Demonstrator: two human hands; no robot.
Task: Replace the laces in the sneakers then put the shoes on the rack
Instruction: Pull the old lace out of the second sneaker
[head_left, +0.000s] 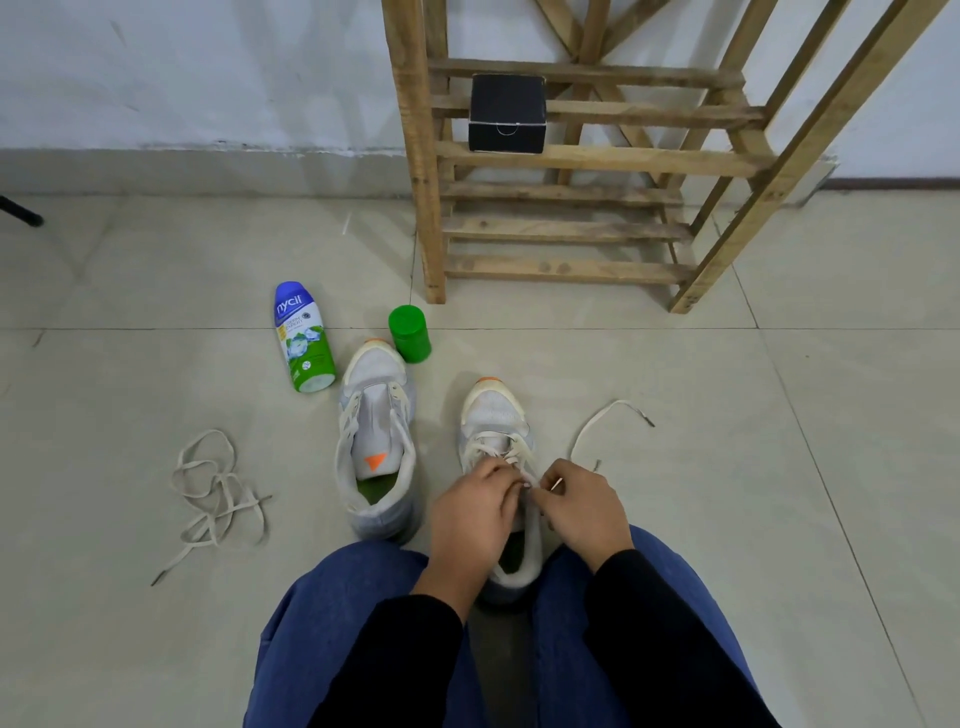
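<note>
Two pale grey sneakers with orange toe tips stand on the tiled floor. The left sneaker (375, 415) has no lace and its tongue is pulled up. The right sneaker (494, 415) is between my knees, with a cream lace (597, 423) threaded through its front eyelets; one end of the lace trails on the floor to the right. My left hand (472, 512) pinches the lace over the eyelets. My right hand (582, 512) pinches the lace's other end beside it. A loose lace (215, 493) lies tangled on the floor at the left. The wooden rack (571, 156) stands against the wall.
A black box (506, 111) sits on a rack shelf. A blue-green powder bottle (304, 338) lies on the floor and a green jar (409, 332) stands beside the left sneaker's toe. A black leg (21, 210) pokes in at the far left.
</note>
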